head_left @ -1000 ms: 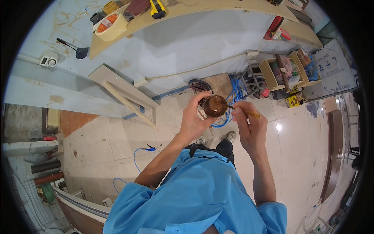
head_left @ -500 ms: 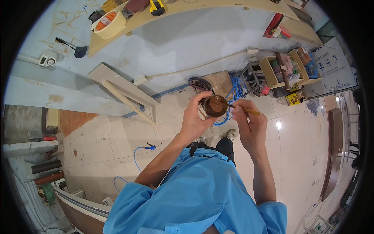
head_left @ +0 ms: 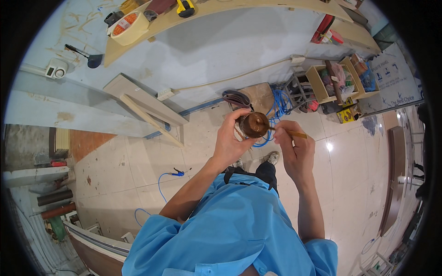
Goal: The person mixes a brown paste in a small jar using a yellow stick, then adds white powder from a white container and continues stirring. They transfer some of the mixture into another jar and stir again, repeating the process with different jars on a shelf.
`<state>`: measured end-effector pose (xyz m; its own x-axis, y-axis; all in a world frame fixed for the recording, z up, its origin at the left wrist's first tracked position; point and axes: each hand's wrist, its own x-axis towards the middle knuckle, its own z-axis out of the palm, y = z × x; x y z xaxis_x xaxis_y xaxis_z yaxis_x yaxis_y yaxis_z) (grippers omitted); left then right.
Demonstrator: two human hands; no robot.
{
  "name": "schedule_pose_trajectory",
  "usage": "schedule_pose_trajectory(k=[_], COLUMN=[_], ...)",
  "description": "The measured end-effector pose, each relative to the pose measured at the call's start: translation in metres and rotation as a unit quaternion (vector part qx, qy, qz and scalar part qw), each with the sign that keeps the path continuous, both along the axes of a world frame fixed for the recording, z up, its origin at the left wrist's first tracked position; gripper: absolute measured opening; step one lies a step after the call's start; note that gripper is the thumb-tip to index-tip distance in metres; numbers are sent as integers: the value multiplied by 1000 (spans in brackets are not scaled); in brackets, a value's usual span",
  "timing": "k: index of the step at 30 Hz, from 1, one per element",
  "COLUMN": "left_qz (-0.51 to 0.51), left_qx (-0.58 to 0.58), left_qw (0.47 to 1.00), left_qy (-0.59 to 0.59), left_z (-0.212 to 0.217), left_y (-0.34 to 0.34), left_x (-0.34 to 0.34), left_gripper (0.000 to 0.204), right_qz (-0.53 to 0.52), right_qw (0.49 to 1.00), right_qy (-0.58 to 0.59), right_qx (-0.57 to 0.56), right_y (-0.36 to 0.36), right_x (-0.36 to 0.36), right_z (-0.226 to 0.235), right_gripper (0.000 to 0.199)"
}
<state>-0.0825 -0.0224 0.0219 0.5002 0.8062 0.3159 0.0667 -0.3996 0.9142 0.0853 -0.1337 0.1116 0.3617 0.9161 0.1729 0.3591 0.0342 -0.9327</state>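
Observation:
My left hand (head_left: 229,140) is closed around the side of a small round cup (head_left: 247,130), its mouth tipped toward me. Inside is a glossy dark-brown paste or liquid. Between thumb and fingers, my right hand (head_left: 298,154) pinches a thin yellow-brown stick (head_left: 297,134) that reaches leftward into the cup. Its far tip sits in the brown stuff, so I cannot tell whether it ends in bristles. Both hands are in front of my body, above the floor.
Below my hands, a coiled blue hose (head_left: 281,102) lies by sanding belts (head_left: 236,98). Boards (head_left: 142,101) lean at the left, near a blue air gun (head_left: 177,173). A shelf (head_left: 239,5) holds a tape roll (head_left: 128,28). Wooden boxes (head_left: 322,89) stand at the right.
The stick's end has shifted within the cup, and the brown surface looks stirred into a different shape. Both hands stay almost in place; my right hand has moved only slightly.

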Motion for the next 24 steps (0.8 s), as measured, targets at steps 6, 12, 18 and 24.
schedule_pose_trajectory(k=[6, 12, 18, 24], left_qz=[1, -6, -15, -10], left_qx=[-33, -41, -48, -48], left_qw=[999, 999, 999, 999], left_qy=[12, 10, -12, -14], left_z=[3, 3, -1, -5], left_y=[-1, 0, 0, 1], left_x=[0, 0, 1, 1], left_gripper=[77, 78, 79, 81], right_qz=[-11, -14, -1, 7], right_qw=[1000, 999, 1000, 1000], right_qy=[3, -22, 21, -1], right_qx=[10, 24, 5, 7], right_y=[0, 3, 4, 8], right_x=[-1, 0, 1, -3], right_z=[-2, -3, 3, 3], right_gripper=[19, 13, 19, 16])
